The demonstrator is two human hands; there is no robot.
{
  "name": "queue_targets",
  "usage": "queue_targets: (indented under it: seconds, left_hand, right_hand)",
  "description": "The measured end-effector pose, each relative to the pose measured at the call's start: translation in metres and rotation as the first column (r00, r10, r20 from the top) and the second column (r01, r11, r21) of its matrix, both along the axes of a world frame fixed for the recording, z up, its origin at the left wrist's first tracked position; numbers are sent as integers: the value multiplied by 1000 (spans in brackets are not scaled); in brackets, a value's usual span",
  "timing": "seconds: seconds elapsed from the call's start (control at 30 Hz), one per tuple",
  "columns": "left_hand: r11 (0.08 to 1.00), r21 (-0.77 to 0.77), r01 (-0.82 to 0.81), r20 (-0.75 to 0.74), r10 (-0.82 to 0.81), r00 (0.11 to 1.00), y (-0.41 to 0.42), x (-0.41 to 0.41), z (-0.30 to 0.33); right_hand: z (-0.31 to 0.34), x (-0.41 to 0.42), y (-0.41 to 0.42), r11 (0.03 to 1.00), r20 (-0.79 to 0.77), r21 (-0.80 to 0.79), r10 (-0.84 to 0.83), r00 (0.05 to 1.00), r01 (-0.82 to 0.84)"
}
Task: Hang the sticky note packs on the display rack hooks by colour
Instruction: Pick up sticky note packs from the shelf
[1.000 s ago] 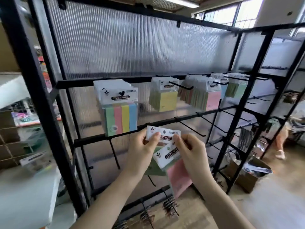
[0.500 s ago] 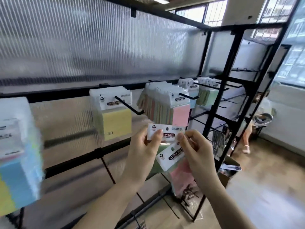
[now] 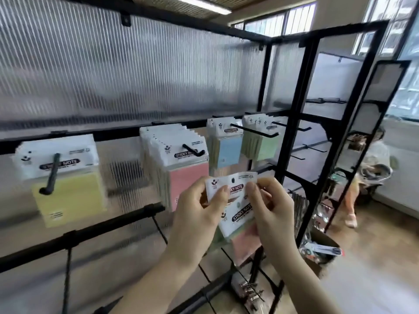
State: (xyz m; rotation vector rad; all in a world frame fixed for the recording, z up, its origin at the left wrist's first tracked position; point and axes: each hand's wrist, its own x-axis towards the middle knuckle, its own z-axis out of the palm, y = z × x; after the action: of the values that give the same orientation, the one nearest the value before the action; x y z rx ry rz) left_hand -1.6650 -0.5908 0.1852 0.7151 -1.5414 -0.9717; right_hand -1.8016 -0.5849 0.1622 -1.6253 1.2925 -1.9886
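Observation:
My left hand (image 3: 197, 214) pinches the white header of a sticky note pack (image 3: 233, 183) held up in front of the rack. My right hand (image 3: 269, 209) pinches the same header's right side and also holds a pink pack (image 3: 243, 236) that hangs below it. On the rack's hooks hang yellow packs (image 3: 68, 196), a thick row of pink packs (image 3: 186, 177), blue packs (image 3: 227, 150) and green packs (image 3: 264, 146). The held packs are just below and right of the pink row.
The black rack frame (image 3: 292, 141) has bare hooks (image 3: 315, 147) to the right and lower rails (image 3: 90, 230) below. A cardboard box (image 3: 322, 252) sits on the wooden floor at the right, and a person (image 3: 371, 168) stands behind the rack's end.
The view has swung right along the rack: the multicolour packs left the frame and the pink, blue and green rows came closer. Both hands kept their hold on the two packs.

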Motion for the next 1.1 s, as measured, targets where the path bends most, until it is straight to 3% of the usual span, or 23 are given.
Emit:
queue_targets:
  seconds: [0.4, 0.57, 1.1]
  left_hand:
    - [991, 62, -122, -75, 127, 989, -28, -119, 9]
    - [987, 87, -137, -71, 144, 987, -40, -154, 13]
    - [998, -60, -12, -49, 9, 999, -120, -222, 36]
  right_hand:
    - [19, -121, -30, 977, 8, 123, 176, 984, -175]
    - [22, -150, -43, 975, 59, 66, 208, 976, -212]
    - [39, -218, -111, 997, 41, -78, -16, 999, 19]
